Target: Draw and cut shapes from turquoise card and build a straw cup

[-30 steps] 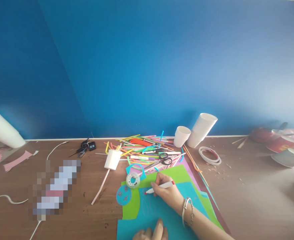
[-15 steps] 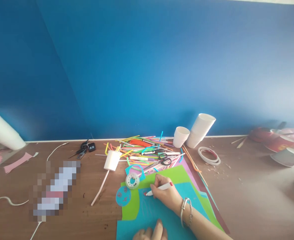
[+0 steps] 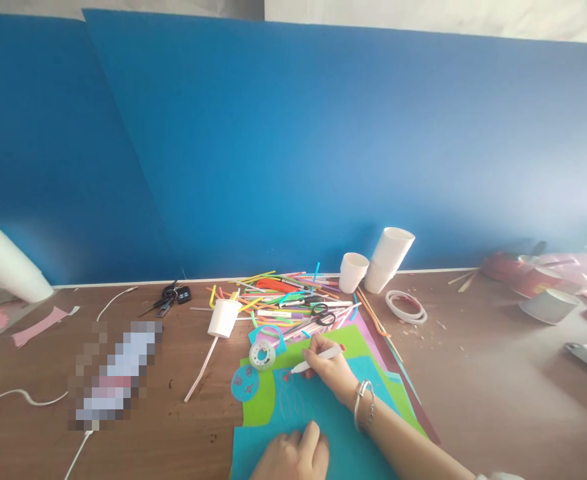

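Observation:
A white marker with a red end [image 3: 318, 359] is pinched in my right hand [image 3: 337, 379]. Its tip meets a sheet of blue paper [image 3: 346, 427], where a small red mark and faint pale outlines show. My left hand [image 3: 293, 457], its fingers curled, rests on the same sheet near the bottom edge. Under the blue paper lies green paper [image 3: 258, 410]. To the left is a blue paper circle [image 3: 244, 385] with red drawing on it, and a clear tape roll [image 3: 262, 364] sits just above it.
Colourful straws, markers and black scissors [image 3: 324, 316] lie heaped behind the paper. A white paper cup [image 3: 224, 319] on a straw is left of the heap. Stacked white cups [image 3: 390, 257] and a white tape roll [image 3: 406, 307] stand or lie right. Keys [image 3: 173, 295] are at back left.
My view has tilted slightly, showing more above the blue wall. My left hand appears further into view on the paper. More red shows at the marker's tip.

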### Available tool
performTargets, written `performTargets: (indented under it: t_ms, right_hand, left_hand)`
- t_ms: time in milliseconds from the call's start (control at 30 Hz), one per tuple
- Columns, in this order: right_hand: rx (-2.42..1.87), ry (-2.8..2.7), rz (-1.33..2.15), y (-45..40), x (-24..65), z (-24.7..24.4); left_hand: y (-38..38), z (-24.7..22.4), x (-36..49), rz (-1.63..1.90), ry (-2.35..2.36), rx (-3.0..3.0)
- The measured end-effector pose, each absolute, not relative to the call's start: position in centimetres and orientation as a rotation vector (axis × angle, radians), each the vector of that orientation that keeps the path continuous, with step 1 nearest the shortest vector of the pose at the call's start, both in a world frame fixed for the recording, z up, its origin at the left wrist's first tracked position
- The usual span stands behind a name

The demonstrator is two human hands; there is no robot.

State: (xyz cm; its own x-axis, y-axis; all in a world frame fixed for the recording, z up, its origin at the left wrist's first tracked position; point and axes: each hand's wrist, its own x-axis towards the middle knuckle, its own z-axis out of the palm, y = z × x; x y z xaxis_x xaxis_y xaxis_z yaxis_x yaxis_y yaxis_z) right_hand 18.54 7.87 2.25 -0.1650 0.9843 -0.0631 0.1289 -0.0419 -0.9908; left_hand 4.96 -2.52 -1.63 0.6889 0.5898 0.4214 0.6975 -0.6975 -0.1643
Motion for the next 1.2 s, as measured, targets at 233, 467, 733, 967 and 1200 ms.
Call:
performTargets:
  t_ms: [233,467,733,967,1200]
  right_hand:
    - [-1.213,-1.410,1.290,7.8,18.5,2.2]
    - [-1.196,-1.439,1.265,6.7,18.5,2.3]
    - [-1.190,-1.436,1.243,5.2,18.4,2.4]
    - [-1.187,-1.432,1.238,4.3,18.4,2.5]
    - [-1.191,-1.440,1.244,3.7,18.5,2.7]
  left_hand:
    - [-2.5,1.4,4.5,-0.048,-1.095,-2.833]
    - [-3.5,1.6,4.4,0.042,-1.091,-2.857]
    - [-4.6,1.2,4.3,0.012,-1.086,-2.827]
    - [-5.3,1.1,4.3,-0.004,-1.051,-2.789]
    - [-5.5,-0.4,4.1,-0.053,-0.991,-2.764]
